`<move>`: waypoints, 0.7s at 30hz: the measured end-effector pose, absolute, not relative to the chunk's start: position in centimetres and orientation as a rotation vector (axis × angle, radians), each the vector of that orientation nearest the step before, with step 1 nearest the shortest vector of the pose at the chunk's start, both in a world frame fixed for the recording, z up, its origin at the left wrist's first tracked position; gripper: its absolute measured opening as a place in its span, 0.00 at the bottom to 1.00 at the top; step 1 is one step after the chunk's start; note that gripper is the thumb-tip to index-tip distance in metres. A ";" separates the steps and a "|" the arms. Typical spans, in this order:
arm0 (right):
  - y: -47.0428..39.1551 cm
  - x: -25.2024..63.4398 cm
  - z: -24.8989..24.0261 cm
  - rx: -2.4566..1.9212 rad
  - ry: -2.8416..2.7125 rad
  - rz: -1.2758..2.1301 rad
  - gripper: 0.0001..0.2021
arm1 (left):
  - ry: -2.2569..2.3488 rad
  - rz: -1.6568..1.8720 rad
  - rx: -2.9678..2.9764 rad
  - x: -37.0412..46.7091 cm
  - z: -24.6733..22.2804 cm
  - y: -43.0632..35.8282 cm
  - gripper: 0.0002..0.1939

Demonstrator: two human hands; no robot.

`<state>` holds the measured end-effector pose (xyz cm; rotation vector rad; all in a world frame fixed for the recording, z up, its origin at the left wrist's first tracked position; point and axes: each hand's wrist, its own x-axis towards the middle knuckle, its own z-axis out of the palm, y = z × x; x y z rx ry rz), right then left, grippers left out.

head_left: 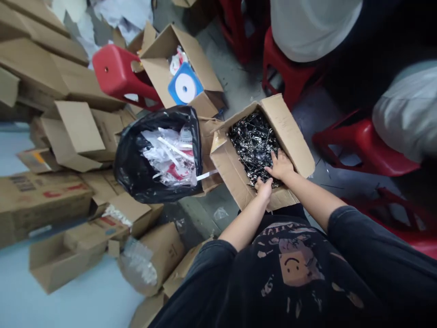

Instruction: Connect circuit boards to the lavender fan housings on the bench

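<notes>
Boxes of brown cardboard are crowding the left side, several standing with flaps up. Red stools are standing along the right, two of them bearing seated people in pale clothing. A black plastic bag is gaping near the middle, holding crumpled clear wrapping. Just right of it, an open carton is sitting before the person in a dark T-shirt. Beyond the bag, another carton is holding a blue square piece with a white disc. Both hands are reaching into the nearer carton: the right hand is spreading its fingers over the heap, while the left hand is half curling at the near edge. Whether either is gripping anything, I cannot tell. Thin, shiny dark pieces are lying tangled inside that carton, touching the hands.
</notes>
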<state>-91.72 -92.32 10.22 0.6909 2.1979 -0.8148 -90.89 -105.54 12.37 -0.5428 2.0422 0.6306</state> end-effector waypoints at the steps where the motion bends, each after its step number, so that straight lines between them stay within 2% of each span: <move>1: -92.4 -92.1 9.9 0.677 2.176 -0.780 0.47 | 2.036 0.618 -0.580 -91.0 12.2 -105.4 0.30; 5: -93.4 -92.1 10.2 0.636 2.113 -0.693 0.54 | 1.987 0.637 -0.605 -91.2 12.2 -105.5 0.48; 8: -93.8 -91.1 11.5 0.611 2.099 -0.683 0.52 | 1.949 0.689 -0.550 -91.3 12.5 -105.9 0.53; 10: -93.5 -90.6 12.3 0.600 2.104 -0.694 0.48 | 1.921 0.735 -0.504 -91.6 12.5 -106.3 0.50; 13: -92.7 -90.4 12.7 0.593 2.114 -0.724 0.42 | 1.884 0.789 -0.459 -92.3 12.2 -106.9 0.34; 15: -92.2 -90.6 12.2 0.609 2.117 -0.747 0.42 | 1.888 0.798 -0.448 -92.7 11.8 -107.2 0.26; 21: -93.2 -90.4 10.5 0.745 2.105 -0.764 0.51 | 1.950 0.811 -0.373 -93.1 11.4 -106.9 0.22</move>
